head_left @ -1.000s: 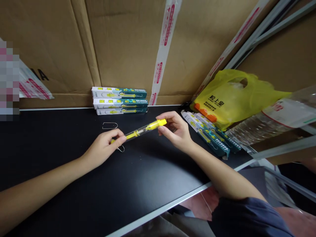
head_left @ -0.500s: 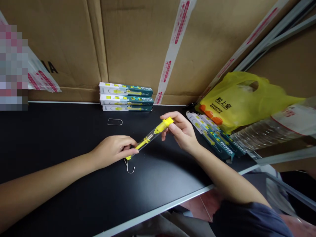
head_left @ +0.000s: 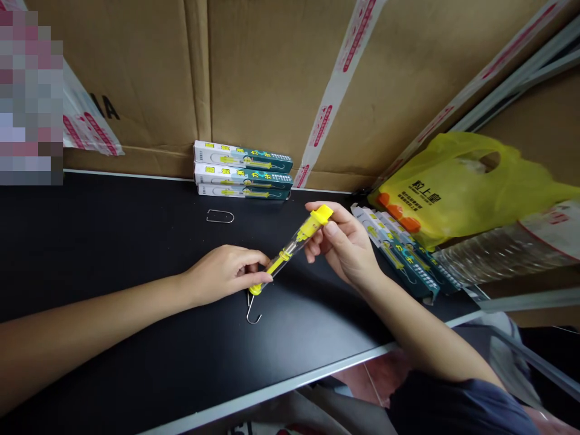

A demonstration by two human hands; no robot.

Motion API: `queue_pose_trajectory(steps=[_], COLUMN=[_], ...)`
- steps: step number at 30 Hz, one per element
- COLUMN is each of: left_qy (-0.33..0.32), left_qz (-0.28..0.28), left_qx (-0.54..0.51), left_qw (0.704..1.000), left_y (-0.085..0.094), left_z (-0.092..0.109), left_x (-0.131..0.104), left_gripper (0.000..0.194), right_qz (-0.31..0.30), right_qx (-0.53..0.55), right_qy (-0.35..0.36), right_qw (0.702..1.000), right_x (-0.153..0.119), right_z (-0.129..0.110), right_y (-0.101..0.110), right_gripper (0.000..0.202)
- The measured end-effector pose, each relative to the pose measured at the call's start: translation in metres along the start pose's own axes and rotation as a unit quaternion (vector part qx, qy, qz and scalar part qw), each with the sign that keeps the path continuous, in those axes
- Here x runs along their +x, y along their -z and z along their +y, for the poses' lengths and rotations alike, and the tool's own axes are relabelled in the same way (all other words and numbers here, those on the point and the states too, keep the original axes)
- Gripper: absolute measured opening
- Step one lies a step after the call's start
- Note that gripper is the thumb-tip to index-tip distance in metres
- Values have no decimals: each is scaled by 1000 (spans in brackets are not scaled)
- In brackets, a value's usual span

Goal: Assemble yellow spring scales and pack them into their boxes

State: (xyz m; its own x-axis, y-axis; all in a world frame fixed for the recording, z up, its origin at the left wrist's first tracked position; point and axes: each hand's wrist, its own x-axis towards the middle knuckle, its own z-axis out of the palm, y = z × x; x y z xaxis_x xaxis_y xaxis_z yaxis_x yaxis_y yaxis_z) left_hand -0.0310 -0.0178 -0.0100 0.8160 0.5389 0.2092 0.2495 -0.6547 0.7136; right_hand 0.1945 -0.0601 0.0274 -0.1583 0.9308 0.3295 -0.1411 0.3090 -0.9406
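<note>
Between my two hands a clear tube spring scale (head_left: 290,249) with yellow ends is tilted, its top to the right. My left hand (head_left: 231,273) pinches the lower part of the tube near the yellow end. Below that end hangs a metal hook (head_left: 254,311). My right hand (head_left: 348,244) grips the yellow cap at the upper end between thumb and fingers. A bent wire loop (head_left: 220,216) lies on the black tabletop (head_left: 154,235), beyond my left hand.
Several printed boxes (head_left: 243,172) are stacked against the cardboard wall (head_left: 267,72). More such boxes (head_left: 403,254) lie at the right, beside a yellow plastic bag (head_left: 457,187) and a clear ribbed plastic container (head_left: 493,254). A pale metal edge (head_left: 290,383) bounds the table in front.
The whole scene has shifted slightly right in view. The spring scale stands a little steeper. Both hands keep their hold on it.
</note>
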Motion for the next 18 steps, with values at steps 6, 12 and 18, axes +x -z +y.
queue_pose_trajectory(steps=[6, 12, 18], left_qy=[7, 6, 11], left_qz=[-11, -12, 68], left_qx=[-7, 25, 116], left_qw=[1000, 1000, 991], left_y=[-5, -4, 7], left_z=[6, 6, -1], left_x=[-1, -2, 5], left_gripper=[26, 25, 21], right_qz=[4, -7, 0], right_qx=[-15, -4, -60], right_qy=[-29, -38, 23], right_qw=[999, 999, 998], right_x=[2, 3, 3], right_z=[-1, 0, 4], right_y=[0, 2, 6], right_gripper=[31, 28, 29])
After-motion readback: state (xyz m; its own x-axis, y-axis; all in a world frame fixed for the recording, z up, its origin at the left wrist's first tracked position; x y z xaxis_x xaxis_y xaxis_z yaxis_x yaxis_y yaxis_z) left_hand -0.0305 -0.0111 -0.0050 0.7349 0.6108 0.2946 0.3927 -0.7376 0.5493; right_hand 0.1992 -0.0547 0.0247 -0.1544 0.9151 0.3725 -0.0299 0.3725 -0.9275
